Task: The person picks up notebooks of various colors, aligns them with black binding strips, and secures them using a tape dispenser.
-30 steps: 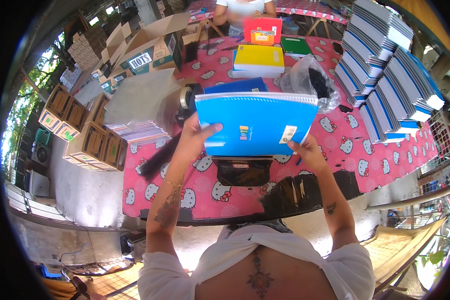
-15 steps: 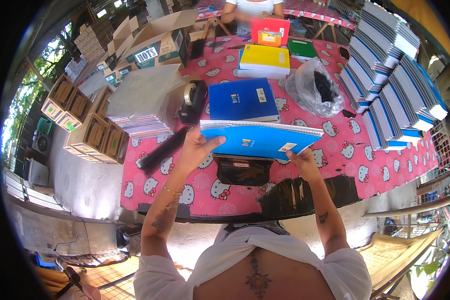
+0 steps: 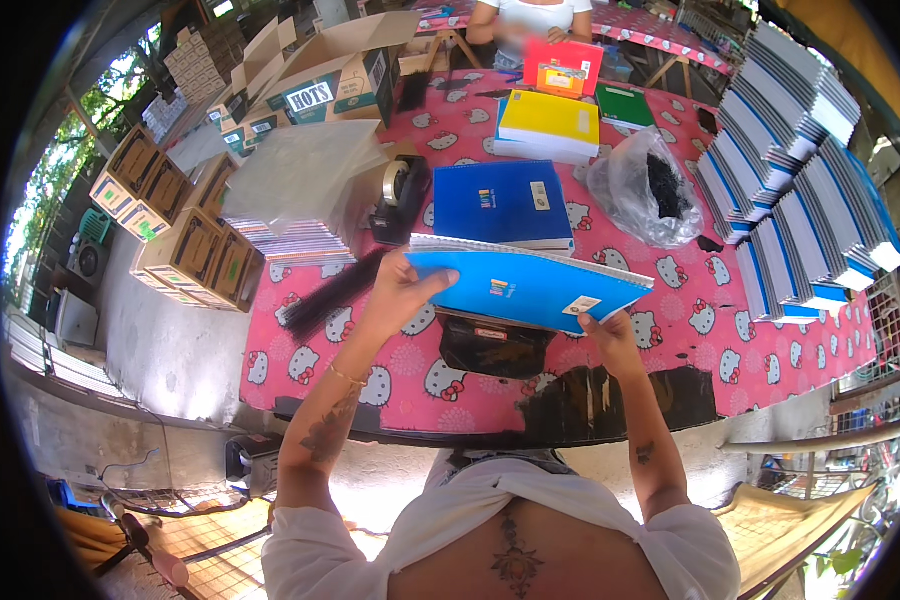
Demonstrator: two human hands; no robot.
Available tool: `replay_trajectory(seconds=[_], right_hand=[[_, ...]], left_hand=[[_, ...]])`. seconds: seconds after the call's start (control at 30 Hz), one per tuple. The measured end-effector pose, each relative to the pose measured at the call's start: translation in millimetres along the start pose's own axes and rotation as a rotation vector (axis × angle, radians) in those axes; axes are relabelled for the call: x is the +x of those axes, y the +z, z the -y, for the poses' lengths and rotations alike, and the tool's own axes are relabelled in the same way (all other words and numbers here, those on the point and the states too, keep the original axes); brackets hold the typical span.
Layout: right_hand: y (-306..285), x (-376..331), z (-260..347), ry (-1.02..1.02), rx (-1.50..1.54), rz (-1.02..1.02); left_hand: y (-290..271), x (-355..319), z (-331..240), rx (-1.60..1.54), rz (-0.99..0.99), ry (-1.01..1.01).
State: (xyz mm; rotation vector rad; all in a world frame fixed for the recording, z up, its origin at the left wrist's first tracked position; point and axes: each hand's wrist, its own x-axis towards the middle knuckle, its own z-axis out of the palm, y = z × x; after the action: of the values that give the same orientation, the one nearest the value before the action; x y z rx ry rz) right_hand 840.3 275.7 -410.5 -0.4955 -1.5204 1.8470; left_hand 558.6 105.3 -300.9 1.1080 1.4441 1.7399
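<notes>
Got the light-blue notebook (image 3: 530,285) in both hands, tilted flat over the desk (image 3: 670,330). My left hand (image 3: 400,295) clamps its left edge, my right hand (image 3: 610,335) pinches the near right corner, probably so it stays level. Right under the notebook sits a black pouch (image 3: 495,345); just behind it lies a darker blue book (image 3: 500,205). A tape dispenser (image 3: 400,195) stands left of that, a plastic bag (image 3: 645,190) to the right.
</notes>
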Motion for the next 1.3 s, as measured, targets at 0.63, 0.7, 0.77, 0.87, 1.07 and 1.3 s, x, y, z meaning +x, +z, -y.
replay_trajectory(seconds=[0.63,0.7,0.77,0.87,1.07,1.3], right_hand=[[23,-11,-18,0.082,0.057,-0.050],[46,-9,-25,0.040,0.120,-0.133],[64,-5,-45,-0.122,-0.120,-0.147],[54,-3,-53,-0.029,-0.119,-0.098],[-17,-30,-57,0.196,-0.206,-0.114],[88,-24,87,-0.802,-0.908,-0.265]], left_hand=[[-35,-13,72,-0.052,0.072,-0.089],[-41,-19,107,-0.339,-0.032,-0.095],[-51,-31,158,-0.356,-0.081,-0.062],[-55,-57,191,-0.110,-0.169,-0.225],[-54,-49,158,0.430,-0.157,-0.212],[-98,-70,194,1.478,-0.275,0.151]])
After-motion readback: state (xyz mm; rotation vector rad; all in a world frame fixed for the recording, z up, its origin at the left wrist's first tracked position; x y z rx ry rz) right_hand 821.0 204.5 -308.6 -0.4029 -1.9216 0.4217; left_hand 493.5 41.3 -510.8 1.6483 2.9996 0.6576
